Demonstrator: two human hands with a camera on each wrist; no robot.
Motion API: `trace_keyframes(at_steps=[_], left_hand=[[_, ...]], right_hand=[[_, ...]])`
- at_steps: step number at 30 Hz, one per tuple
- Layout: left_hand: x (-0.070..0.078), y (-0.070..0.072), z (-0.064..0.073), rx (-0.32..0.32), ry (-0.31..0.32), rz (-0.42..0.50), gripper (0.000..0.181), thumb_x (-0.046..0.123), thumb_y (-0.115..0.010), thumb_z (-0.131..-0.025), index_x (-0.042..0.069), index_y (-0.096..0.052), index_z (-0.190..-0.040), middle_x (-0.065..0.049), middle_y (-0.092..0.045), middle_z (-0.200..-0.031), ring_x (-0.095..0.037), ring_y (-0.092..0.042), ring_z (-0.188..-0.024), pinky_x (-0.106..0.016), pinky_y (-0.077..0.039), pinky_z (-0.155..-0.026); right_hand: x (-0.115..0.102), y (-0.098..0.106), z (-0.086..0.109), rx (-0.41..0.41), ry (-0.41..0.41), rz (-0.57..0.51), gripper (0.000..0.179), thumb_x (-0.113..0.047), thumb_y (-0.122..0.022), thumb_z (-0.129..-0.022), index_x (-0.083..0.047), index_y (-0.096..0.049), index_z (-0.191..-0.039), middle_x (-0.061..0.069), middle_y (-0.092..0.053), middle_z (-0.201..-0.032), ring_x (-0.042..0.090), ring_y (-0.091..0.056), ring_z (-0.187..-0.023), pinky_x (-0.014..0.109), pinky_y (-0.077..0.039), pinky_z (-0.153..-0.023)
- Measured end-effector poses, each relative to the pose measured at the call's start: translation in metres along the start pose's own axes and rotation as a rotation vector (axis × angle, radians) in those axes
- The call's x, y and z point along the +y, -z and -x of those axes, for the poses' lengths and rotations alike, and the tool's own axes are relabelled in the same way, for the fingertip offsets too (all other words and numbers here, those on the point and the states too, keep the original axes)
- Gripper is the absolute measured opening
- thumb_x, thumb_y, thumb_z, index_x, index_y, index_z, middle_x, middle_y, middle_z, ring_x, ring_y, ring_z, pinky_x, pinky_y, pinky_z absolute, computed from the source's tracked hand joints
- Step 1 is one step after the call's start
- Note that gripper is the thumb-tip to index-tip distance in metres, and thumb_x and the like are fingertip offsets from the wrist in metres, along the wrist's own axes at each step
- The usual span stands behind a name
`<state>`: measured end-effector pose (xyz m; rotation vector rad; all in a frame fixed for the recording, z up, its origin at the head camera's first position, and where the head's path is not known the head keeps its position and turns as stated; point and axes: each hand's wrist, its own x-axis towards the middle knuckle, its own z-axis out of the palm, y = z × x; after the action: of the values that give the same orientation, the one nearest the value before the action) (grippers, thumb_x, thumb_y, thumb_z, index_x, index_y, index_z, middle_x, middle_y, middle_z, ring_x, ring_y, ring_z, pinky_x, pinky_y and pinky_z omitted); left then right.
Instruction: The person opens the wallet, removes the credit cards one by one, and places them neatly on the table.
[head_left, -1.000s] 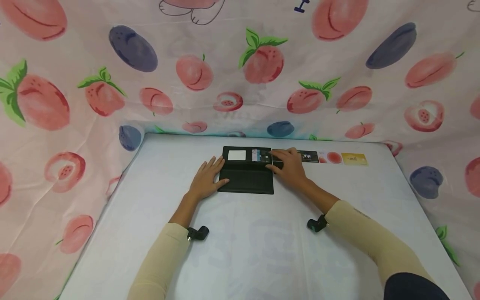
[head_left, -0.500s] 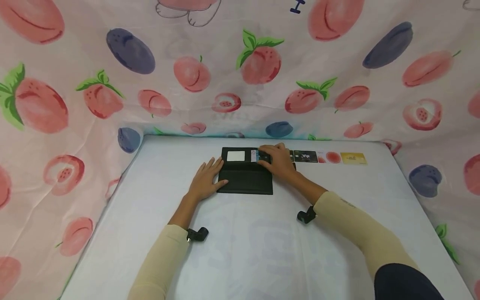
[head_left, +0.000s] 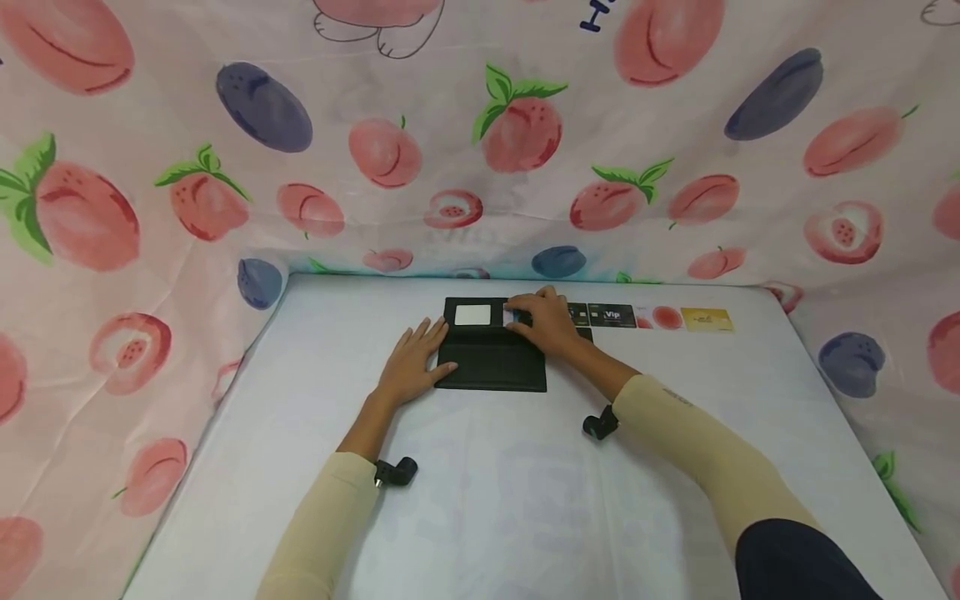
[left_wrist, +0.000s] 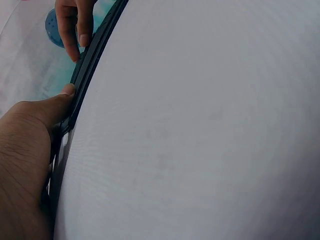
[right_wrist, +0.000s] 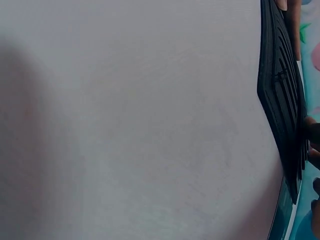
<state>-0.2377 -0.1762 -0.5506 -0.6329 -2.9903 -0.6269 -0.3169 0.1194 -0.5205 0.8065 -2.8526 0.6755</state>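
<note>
An unfolded black wallet [head_left: 491,367] lies on the white table in the head view, its card slots showing in the right wrist view. My left hand [head_left: 411,364] rests at its left edge, fingers extended and thumb on the lower panel. A white rectangle [head_left: 472,314] shows in the upper left panel. Over the upper right panel, my right hand [head_left: 553,323] spans a small bluish card [head_left: 511,317], index finger along the top and thumb along the bottom. Most of that card is hidden under the hand.
To the right of the wallet runs a row of cards: a black Vip card [head_left: 612,315], a card with a red circle [head_left: 667,317] and a gold card [head_left: 707,320]. A fruit-printed cloth [head_left: 420,233] stands behind the table.
My right hand has moved left along the wallet's upper part, from its right edge onto the bluish card, uncovering more of the dark cards. My left hand has stayed in place.
</note>
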Motion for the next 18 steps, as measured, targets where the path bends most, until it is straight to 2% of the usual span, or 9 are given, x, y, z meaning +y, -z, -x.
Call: trace_keyframes(at_steps=[5, 12, 18], left_hand=[[-0.0009, -0.0014, -0.0008, 0.002, 0.002, 0.001, 0.083, 0.05, -0.063, -0.101, 0.006, -0.032, -0.165, -0.009, -0.026, -0.172, -0.031, -0.015, -0.16, -0.049, -0.006, -0.129], [-0.0018, -0.0016, -0.0009, 0.004, 0.001, 0.003, 0.084, 0.049, -0.064, -0.101, 0.006, -0.032, -0.165, -0.01, -0.027, -0.172, -0.031, -0.014, -0.16, -0.049, -0.005, -0.129], [-0.0006, -0.0015, -0.0003, 0.003, 0.006, 0.001, 0.083, 0.049, -0.063, -0.102, 0.005, -0.032, -0.165, -0.009, -0.026, -0.172, -0.031, -0.015, -0.16, -0.049, -0.006, -0.129]], right_hand=[[-0.0013, -0.0006, -0.0015, -0.006, -0.002, 0.025, 0.044, -0.035, -0.079, -0.096, -0.017, -0.074, -0.136, 0.004, -0.065, -0.145, 0.03, -0.05, -0.113, 0.053, -0.038, -0.093], [-0.0008, -0.0015, -0.0027, 0.0, 0.002, 0.003, 0.041, -0.033, -0.079, -0.096, -0.017, -0.075, -0.134, 0.004, -0.066, -0.144, 0.03, -0.049, -0.112, 0.052, -0.037, -0.091], [-0.0002, -0.0013, -0.0031, 0.021, 0.004, -0.013, 0.039, -0.032, -0.081, -0.094, -0.018, -0.077, -0.131, 0.002, -0.068, -0.14, 0.028, -0.048, -0.103, 0.05, -0.034, -0.086]])
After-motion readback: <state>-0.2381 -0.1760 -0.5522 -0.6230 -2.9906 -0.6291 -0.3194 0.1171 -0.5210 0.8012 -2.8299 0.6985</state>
